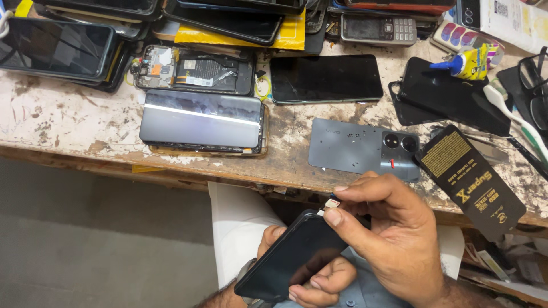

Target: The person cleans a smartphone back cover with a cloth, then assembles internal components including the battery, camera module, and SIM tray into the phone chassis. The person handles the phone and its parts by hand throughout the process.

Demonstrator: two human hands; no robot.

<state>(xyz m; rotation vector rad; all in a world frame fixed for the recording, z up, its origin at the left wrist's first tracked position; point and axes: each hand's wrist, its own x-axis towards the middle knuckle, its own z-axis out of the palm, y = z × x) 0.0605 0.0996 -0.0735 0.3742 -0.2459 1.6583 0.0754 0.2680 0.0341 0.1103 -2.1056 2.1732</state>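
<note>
Black smartphone (291, 256), lower centre of frame, cradled in curled left hand (311, 276); small card tray (331, 202) at its top edge, pinched narrowly by right hand (394, 239); risk: tray slipping from fingertips, or jamming if angled.

Left hand (311, 279) low and near, palm up, fingers curled in a cradling grip. Right hand (394, 239) just above it, wrist entering from the near right, thumb and forefinger pinched together.

Phone repair workshop: worn bench (68, 120), opened phones (194, 69).
</note>
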